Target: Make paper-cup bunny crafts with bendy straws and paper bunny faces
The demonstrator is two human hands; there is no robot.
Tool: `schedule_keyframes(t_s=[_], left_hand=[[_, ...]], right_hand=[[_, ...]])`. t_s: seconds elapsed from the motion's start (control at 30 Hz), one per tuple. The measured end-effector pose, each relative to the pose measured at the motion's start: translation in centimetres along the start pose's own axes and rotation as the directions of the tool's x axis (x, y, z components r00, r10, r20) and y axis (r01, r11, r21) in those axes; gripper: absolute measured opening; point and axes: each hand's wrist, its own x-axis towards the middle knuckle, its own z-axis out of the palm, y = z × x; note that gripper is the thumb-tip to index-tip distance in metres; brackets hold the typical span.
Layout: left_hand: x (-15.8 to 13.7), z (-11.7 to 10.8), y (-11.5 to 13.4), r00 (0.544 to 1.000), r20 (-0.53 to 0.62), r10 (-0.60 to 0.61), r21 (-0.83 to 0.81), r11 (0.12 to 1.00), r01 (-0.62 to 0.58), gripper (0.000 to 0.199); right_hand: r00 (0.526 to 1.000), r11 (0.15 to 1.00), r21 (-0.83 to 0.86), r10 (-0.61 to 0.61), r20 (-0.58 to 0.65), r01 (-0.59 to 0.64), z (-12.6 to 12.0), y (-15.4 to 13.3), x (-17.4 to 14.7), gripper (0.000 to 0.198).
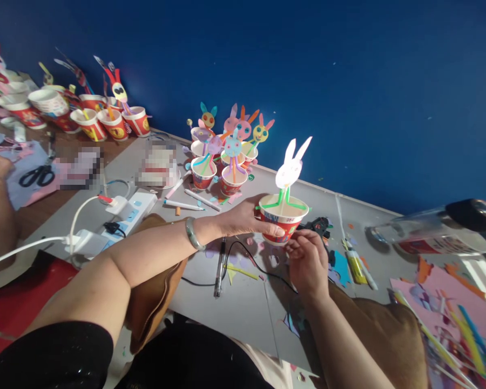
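Note:
My left hand is wrapped round a red and white paper cup and holds it above the table. A white paper rabbit head with long ears stands up from the cup on green strips that reach across to its rim. Just below the cup's right side is my right hand, its fingers curled in and close together. Whether it touches the cup or pinches something small, I cannot make out. Below the hands lie a pen and a thin black cable.
Several finished cups with animal heads stand by the blue wall. More cups line the far left, near scissors. A power strip lies left, a glue tube right. A clear bottle and pink paper sit far right.

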Motion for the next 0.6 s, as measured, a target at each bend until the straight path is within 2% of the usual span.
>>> schedule_keyframes(t_s=[0.07, 0.13, 0.2, 0.27, 0.4, 0.6], left_hand=[[-0.1, 0.0, 0.0, 1.0, 0.023, -0.017, 0.046, 0.999, 0.016, 0.06], [-0.3, 0.1, 0.1, 0.997, 0.052, -0.064, 0.088, 0.994, 0.06, 0.063], [-0.4, 0.2, 0.2, 0.99, 0.076, -0.121, 0.113, 0.987, 0.112, 0.067], [-0.5, 0.3, 0.1, 0.983, 0.094, -0.157, 0.127, 0.981, 0.144, 0.071], [-0.4, 0.0, -0.7, 0.978, 0.109, -0.176, 0.151, 0.976, 0.159, 0.078], [-0.1, -0.7, -1.2, 0.97, 0.17, -0.171, 0.151, 0.978, 0.146, 0.074]], right_hand=[[0.99, 0.99, -0.023, -0.139, 0.009, 0.139, -0.3, -0.1, -0.1, 0.034], [0.967, 0.965, -0.081, -0.245, 0.076, 0.251, -0.4, -0.1, -0.3, 0.053], [0.946, 0.935, -0.161, -0.297, 0.126, 0.315, -0.3, 0.0, -0.7, 0.069], [0.94, 0.91, -0.239, -0.318, 0.126, 0.34, 0.0, 0.1, -1.0, 0.077], [0.942, 0.875, -0.349, -0.318, 0.11, 0.336, 0.2, 0.4, -1.1, 0.071], [0.916, 0.805, -0.436, -0.359, 0.18, 0.402, -0.3, 0.7, -1.0, 0.058]])
